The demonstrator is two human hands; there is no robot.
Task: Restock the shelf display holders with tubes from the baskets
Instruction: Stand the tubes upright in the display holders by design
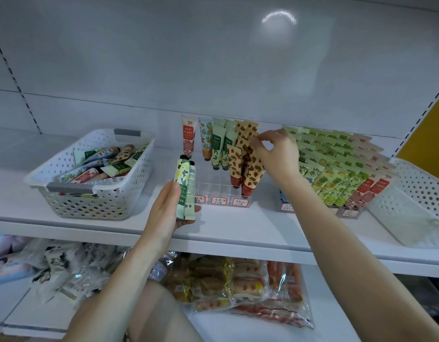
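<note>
My left hand [169, 210] grips two green flower-print tubes [185, 191] upright, in front of the clear display holder [219, 191] on the white shelf. My right hand [277, 154] reaches over the holder's right column and pinches the top of a strawberry-print tube [250, 174] standing there. Several more tubes stand in the holder's back rows. The white perforated basket [97, 193] at the left holds several mixed tubes. A second holder [337, 166] to the right is packed with green, yellow and pink tubes.
An empty white perforated basket [416, 206] lies at the far right of the shelf. The lower shelf carries bagged snacks [240, 287] and wrapped packs [65, 267]. Handwritten price labels [219, 201] line the holder fronts.
</note>
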